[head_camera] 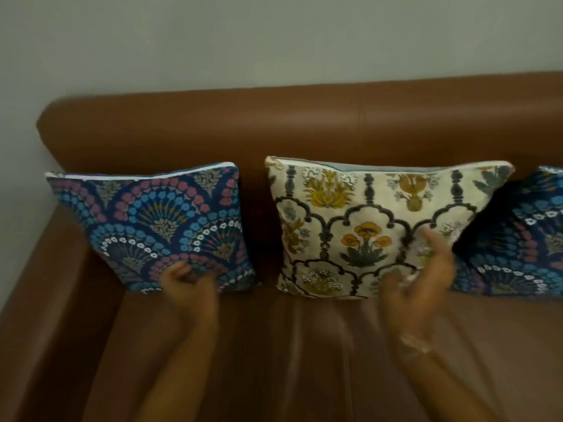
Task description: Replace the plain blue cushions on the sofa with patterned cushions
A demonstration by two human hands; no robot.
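Note:
Three patterned cushions lean against the back of a brown leather sofa (274, 123). On the left stands a dark blue fan-pattern cushion (152, 220). A cream floral cushion (365, 220) is in the middle, with plain blue fabric showing at its top opening. A second blue fan-pattern cushion (524, 236) is cut off at the right edge. My left hand (185, 284) is in front of the left cushion's lower edge with fingers curled; contact is unclear from blur. My right hand (423, 278) is blurred, fingers spread, in front of the cream cushion's lower right corner, holding nothing.
A pale wall (213, 41) rises behind the sofa. The sofa's left armrest (39, 269) curves down the left side. The seat (304, 345) stretches in front of the cushions, under my forearms.

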